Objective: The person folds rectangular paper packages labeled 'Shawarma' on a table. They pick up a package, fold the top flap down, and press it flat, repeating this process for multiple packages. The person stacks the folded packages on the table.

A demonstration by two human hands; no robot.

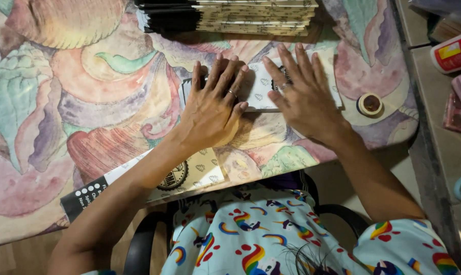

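Both hands (256, 97) flat atop carton (258, 84)

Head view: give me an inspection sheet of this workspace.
Surface: table under a pastel patterned cloth.
Job's things: white printed flat carton pressed under both hands; a second flat carton lies under the left forearm at the near edge.
Clutter: stack of flat cartons at the far edge; tape roll to the right.
Hands: left hand and right hand flat, palms down, each with a ring.
Cables: nothing seen.
Surroundings: side ledge with a bottle; chair armrest.
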